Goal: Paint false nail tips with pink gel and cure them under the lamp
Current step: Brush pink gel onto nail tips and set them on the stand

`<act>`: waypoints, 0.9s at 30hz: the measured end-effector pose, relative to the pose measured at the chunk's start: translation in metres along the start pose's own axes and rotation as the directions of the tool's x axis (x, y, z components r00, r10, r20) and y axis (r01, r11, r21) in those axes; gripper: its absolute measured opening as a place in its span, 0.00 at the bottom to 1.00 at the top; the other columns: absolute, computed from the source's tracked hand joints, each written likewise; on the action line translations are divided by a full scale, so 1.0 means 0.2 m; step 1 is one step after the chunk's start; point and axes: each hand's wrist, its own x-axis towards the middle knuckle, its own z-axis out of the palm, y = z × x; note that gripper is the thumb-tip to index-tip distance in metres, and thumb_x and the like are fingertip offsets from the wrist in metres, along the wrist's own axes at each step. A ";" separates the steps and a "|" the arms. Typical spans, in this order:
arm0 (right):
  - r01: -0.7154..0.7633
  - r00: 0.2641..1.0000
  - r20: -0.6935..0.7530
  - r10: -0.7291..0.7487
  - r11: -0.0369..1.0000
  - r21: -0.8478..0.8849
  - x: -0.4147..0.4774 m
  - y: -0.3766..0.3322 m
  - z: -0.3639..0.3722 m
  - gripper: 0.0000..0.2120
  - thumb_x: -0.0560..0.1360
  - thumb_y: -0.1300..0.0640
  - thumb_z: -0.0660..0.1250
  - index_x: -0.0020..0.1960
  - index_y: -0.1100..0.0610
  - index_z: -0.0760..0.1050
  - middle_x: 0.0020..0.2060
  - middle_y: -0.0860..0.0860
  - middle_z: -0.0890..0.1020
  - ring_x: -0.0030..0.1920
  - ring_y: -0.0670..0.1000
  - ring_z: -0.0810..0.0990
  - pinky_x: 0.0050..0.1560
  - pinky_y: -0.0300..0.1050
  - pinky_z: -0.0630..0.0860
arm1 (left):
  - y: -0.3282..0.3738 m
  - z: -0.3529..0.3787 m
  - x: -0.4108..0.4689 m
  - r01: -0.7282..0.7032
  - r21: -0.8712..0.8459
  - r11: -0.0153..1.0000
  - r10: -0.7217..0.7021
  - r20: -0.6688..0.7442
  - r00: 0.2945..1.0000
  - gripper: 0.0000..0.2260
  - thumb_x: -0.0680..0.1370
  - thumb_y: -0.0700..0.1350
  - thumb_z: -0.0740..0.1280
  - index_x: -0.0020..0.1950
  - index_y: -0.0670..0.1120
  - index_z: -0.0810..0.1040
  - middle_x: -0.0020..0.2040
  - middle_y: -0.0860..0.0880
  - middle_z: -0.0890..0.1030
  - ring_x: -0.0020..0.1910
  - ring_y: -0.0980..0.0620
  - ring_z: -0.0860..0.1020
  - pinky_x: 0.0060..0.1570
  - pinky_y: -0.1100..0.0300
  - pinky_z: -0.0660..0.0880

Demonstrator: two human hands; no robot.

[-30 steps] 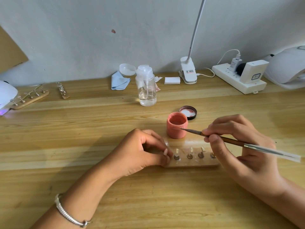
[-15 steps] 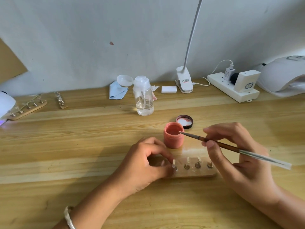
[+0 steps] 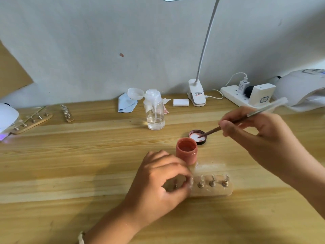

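- At the middle of the head view, on the pale wooden tabletop (image 3: 70, 164), stands an open pink gel jar (image 3: 186, 153). Its upturned black lid (image 3: 204, 140) lies just beside it at 1 o'clock.
- The right hand (image 3: 260, 138) reaches in from 3 o'clock, its grip pinching a thin brown-handled brush (image 3: 212, 130) partway along the shaft. The bristle end rests on the lid's white liner, not in the jar.
- At 6 o'clock of the jar lies a flat wooden holder strip (image 3: 216, 191) with clear false nail tips (image 3: 202, 178) standing on small metal pegs. The left hand (image 3: 158, 184) has its grip curled round the strip's left end, fingertips pinched at a peg; blur hides exactly which.
- The tips look light, thin and springy, and a firm press would likely pop one off its peg. Better to steady the wood or the peg below and let only the bristles touch a tip. Wet gel smears, so carry the strip by its bare ends.
- At 9 o'clock, well apart, a white curing lamp (image 3: 7, 118) glows violet beside a second wooden strip of tips (image 3: 33, 120).
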 end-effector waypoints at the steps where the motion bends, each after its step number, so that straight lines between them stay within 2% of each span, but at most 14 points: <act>1: 0.004 1.000 0.027 -0.004 1.000 -0.002 0.02 -0.01 0.01 0.05 0.76 0.55 0.69 0.42 0.48 0.79 0.37 0.37 0.83 0.43 0.39 0.81 0.45 0.27 0.70 | 0.00 -0.01 0.00 0.016 -0.030 0.999 -0.017 -0.048 0.999 0.01 0.71 0.44 0.74 0.41 0.48 0.85 0.44 0.58 0.84 0.44 0.57 0.80 0.48 0.51 0.73; 3: 0.030 0.997 0.069 -0.028 0.999 -0.029 0.05 -0.03 0.06 0.05 0.76 0.53 0.68 0.41 0.48 0.79 0.35 0.37 0.83 0.42 0.40 0.80 0.42 0.28 0.69 | -0.02 -0.03 0.01 0.093 -0.086 0.992 -0.104 -0.136 0.985 0.03 0.71 0.45 0.73 0.42 0.48 0.85 0.42 0.59 0.84 0.44 0.60 0.81 0.48 0.53 0.74; 5: 0.062 0.995 0.079 -0.057 0.997 -0.053 0.04 -0.03 0.11 0.05 0.76 0.51 0.66 0.42 0.47 0.77 0.35 0.39 0.82 0.41 0.41 0.78 0.40 0.31 0.67 | -0.04 -0.04 0.01 0.223 -0.188 0.957 -0.258 -0.189 0.948 0.04 0.70 0.46 0.74 0.43 0.49 0.86 0.42 0.59 0.85 0.44 0.60 0.82 0.47 0.59 0.76; 8: 0.078 0.997 0.028 -0.076 0.995 -0.060 -0.01 0.01 0.17 0.05 0.77 0.53 0.67 0.42 0.46 0.76 0.37 0.40 0.81 0.43 0.40 0.77 0.41 0.29 0.67 | -0.10 -0.03 0.03 0.395 -0.351 0.849 -0.475 -0.180 0.861 0.08 0.70 0.37 0.77 0.44 0.50 0.86 0.41 0.58 0.86 0.40 0.61 0.82 0.43 0.69 0.74; 11: 0.062 0.998 0.021 -0.061 0.994 -0.094 -0.03 0.04 0.20 0.04 0.76 0.52 0.67 0.43 0.46 0.76 0.39 0.41 0.81 0.46 0.40 0.77 0.42 0.29 0.68 | -0.15 -0.02 0.03 0.494 -0.425 0.759 -0.591 -0.130 0.796 0.08 0.71 0.37 0.77 0.43 0.51 0.87 0.40 0.56 0.86 0.39 0.57 0.83 0.41 0.66 0.76; 14: 0.045 0.998 0.058 -0.039 0.994 -0.101 -0.03 0.06 0.21 0.03 0.76 0.53 0.67 0.44 0.45 0.78 0.43 0.38 0.81 0.47 0.34 0.76 0.41 0.26 0.69 | -0.17 -0.02 0.03 0.526 -0.452 0.721 -0.623 -0.089 0.777 0.07 0.71 0.39 0.77 0.42 0.51 0.87 0.40 0.55 0.86 0.41 0.52 0.84 0.43 0.61 0.79; 16: 0.041 0.996 0.087 -0.030 0.991 -0.128 -0.03 0.07 0.21 0.04 0.76 0.53 0.67 0.45 0.45 0.78 0.41 0.39 0.82 0.47 0.33 0.75 0.41 0.26 0.69 | -0.17 -0.01 0.03 0.527 -0.451 0.720 -0.620 -0.075 0.781 0.06 0.71 0.39 0.77 0.42 0.51 0.87 0.40 0.55 0.86 0.42 0.52 0.84 0.43 0.60 0.79; 21: 0.042 0.992 0.122 -0.020 0.983 -0.181 -0.02 0.09 0.22 0.03 0.77 0.54 0.69 0.46 0.46 0.79 0.43 0.36 0.81 0.48 0.32 0.74 0.45 0.26 0.69 | -0.17 -0.01 0.03 0.528 -0.449 0.721 -0.614 -0.061 0.787 0.07 0.71 0.40 0.77 0.42 0.52 0.87 0.40 0.55 0.86 0.41 0.51 0.83 0.43 0.54 0.79; 27: 0.057 0.993 0.114 -0.036 0.982 -0.181 -0.02 0.09 0.23 0.03 0.77 0.53 0.68 0.46 0.45 0.79 0.42 0.39 0.81 0.48 0.32 0.74 0.42 0.27 0.70 | -0.17 -0.01 0.03 0.524 -0.436 0.732 -0.604 -0.060 0.795 0.06 0.71 0.39 0.77 0.44 0.51 0.87 0.41 0.55 0.86 0.42 0.51 0.84 0.45 0.54 0.79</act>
